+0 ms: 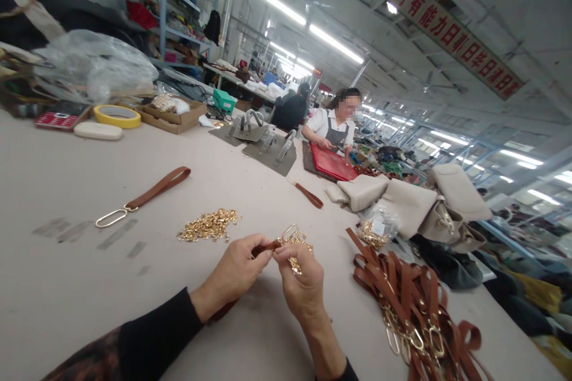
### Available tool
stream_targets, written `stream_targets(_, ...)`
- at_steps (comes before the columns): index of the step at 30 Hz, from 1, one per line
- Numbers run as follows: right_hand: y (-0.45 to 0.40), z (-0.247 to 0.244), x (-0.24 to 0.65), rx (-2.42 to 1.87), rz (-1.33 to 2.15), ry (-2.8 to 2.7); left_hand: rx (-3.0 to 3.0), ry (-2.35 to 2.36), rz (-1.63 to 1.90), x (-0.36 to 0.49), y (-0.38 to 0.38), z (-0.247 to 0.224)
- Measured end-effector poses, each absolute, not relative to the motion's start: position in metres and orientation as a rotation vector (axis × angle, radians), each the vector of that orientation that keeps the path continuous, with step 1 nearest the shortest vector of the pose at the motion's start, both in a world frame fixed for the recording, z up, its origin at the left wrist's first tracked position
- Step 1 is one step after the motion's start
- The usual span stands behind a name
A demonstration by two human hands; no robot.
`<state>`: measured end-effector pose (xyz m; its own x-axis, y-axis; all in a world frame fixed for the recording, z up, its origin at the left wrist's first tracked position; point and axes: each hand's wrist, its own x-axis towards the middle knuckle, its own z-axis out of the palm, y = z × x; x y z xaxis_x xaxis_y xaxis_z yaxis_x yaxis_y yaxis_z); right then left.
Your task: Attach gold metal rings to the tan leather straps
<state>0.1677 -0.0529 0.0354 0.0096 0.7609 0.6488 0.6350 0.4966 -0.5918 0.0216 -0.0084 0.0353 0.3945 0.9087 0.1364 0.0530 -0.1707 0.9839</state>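
Observation:
A brown leather wrist strap (pixel 223 311) is pinched in my left hand (pixel 236 268), its looped part hanging below the wrist. My right hand (pixel 304 280) closes thumb and fingers on the same strap's end, where a gold oval clasp (pixel 290 231) sticks out beyond the fingertips. Whether a small metal piece sits between the fingertips is hidden. Just behind the right hand lies a pile of small gold rivets (pixel 295 265), partly covered by it. To the left is another heap of gold rivets (pixel 209 225).
A finished-looking strap (pixel 156 189) lies at left, a smaller strap (pixel 308 195) farther back. Many straps (pixel 415 303) are piled at right beside beige bags (pixel 409 205). Yellow tape (pixel 117 116) and a cardboard box (pixel 174 119) stand back left. A co-worker (pixel 335 125) handles a red piece (pixel 333 161) opposite.

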Motion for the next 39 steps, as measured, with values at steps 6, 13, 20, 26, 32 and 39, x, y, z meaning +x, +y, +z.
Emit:
stream_targets(6, -0.055, 0.038, 0.17, -1.189, 0.032, -1.767, 1.624, 0.862, 0.979, 0.022, -0.009, 0.033)
stream_targets(13, -0.057, 0.036, 0.169, -1.202, -0.026, -1.719, 1.714, 0.829, 0.989, 0.021, -0.009, 0.033)
stream_targets(20, -0.056, 0.029, 0.169, -1.262, 0.124, -1.614, 1.796, 0.825, 0.981, 0.019, -0.012, 0.035)
stream_targets(26, -0.054, 0.024, 0.164, -1.255, 0.499, -1.291, 1.761, 0.77, 0.947, 0.018, -0.013, 0.04)
stream_targets(32, -0.048, 0.016, 0.161, -1.021, 0.789, -1.035, 1.585, 0.826, 0.83, 0.022, -0.008, 0.036)
stream_targets(39, -0.045, -0.004, 0.161, -1.046, 0.845, -0.943, 1.553, 0.752, 0.823, 0.024, -0.011, 0.037)
